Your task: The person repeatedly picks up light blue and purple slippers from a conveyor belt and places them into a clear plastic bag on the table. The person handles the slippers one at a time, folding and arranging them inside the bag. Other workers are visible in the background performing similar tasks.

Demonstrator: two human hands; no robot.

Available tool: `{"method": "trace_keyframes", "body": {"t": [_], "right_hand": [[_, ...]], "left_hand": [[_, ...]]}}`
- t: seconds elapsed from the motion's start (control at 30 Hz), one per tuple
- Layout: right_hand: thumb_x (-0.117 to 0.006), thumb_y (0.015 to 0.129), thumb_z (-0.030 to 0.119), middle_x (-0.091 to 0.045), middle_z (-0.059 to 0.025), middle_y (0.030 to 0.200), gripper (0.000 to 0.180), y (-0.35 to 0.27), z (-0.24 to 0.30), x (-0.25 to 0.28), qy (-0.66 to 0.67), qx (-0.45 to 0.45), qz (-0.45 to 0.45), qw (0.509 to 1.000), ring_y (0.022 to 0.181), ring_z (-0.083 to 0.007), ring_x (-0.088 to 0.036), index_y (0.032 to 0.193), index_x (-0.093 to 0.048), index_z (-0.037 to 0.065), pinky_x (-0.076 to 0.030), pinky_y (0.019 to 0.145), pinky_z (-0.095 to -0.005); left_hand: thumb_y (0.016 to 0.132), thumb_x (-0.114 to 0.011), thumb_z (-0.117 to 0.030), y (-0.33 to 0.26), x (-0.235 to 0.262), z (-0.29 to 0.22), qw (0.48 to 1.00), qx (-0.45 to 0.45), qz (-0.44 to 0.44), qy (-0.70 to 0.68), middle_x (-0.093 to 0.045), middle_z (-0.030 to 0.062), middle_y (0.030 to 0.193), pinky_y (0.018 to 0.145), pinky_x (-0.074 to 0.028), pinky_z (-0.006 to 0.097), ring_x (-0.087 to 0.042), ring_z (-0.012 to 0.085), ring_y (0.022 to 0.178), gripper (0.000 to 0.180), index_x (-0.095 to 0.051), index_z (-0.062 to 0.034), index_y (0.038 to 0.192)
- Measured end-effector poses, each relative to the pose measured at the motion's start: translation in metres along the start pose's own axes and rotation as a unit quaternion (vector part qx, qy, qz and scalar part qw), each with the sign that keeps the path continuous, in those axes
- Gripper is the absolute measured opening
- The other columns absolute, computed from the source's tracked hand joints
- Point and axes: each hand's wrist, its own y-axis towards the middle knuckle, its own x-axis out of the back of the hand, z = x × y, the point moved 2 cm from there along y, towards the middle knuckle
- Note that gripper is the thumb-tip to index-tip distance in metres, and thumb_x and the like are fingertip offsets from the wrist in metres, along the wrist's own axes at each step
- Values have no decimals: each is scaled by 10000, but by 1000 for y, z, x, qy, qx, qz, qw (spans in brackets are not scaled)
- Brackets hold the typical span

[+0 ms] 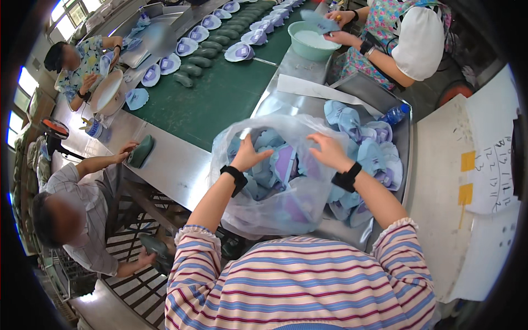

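Observation:
A clear plastic bag stands open in front of me, filled with light-blue and purple shoe uppers. My left hand is over the bag's left side, thumb stretched inward and fingers apart. Opposite it, my right hand hovers by the bag's right side with its fingers spread. Neither hand grips an upper; whether the fingertips touch the film is hard to tell. To the right of the bag, more loose blue uppers lie heaped in a metal tray.
A green conveyor belt carries rows of uppers and dark-green shoe lasts. Co-workers sit at left and far right; one near left holds a last. A green basin, a water bottle and a white board stand around.

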Motion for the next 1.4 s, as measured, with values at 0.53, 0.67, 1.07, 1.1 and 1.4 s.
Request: {"method": "trace_keyframes", "body": {"t": [0.53, 0.67, 1.07, 1.1, 1.4], "right_hand": [[-686, 683, 556, -443, -225, 1127, 677, -18, 51, -36, -76, -94, 35, 992, 845, -403, -588, 1188, -502, 144, -484, 773, -425], [-710, 662, 343, -410, -213, 1187, 505, -35, 22, -21, 33, -25, 24, 999, 919, -375, -567, 1078, -530, 119, -463, 808, -397], [-647, 706, 156, -563, -153, 1089, 312, -58, 54, 13, 45, -73, -45, 995, 877, -273, -568, 999, -552, 108, -453, 697, -355], [-645, 717, 181, -529, -196, 1171, 360, -57, 62, 9, -29, -102, -33, 994, 966, -362, -549, 1066, -572, 137, -466, 744, -418], [-538, 764, 107, -543, -32, 1200, 360, -51, 24, -53, -287, 186, 162, 926, 1260, -322, -373, 1104, -594, 211, -442, 829, -420]], "left_hand": [[628, -661, -56, -46, -33, -48, 985, -90, 120, 82, -620, 153, 989, 838, -454, 350, -593, 260, 935, 637, -459, -16, 1230], [651, -590, 33, -76, 37, -77, 946, -55, -6, -319, -587, 82, 1059, 842, -452, 300, -563, 173, 965, 569, -481, 21, 1210], [762, -677, -26, -109, 80, -43, 890, -36, -207, -406, -614, 49, 991, 816, -447, 261, -577, 126, 901, 353, -541, 3, 1086], [762, -677, -25, -108, 76, -45, 888, -41, -216, -405, -613, 48, 989, 812, -448, 260, -577, 125, 898, 347, -544, 3, 1081], [812, -610, -11, -100, 67, -59, 806, -60, -121, -576, -545, 89, 1143, 922, -409, 339, -542, 208, 1031, 481, -394, -33, 1242]]}}
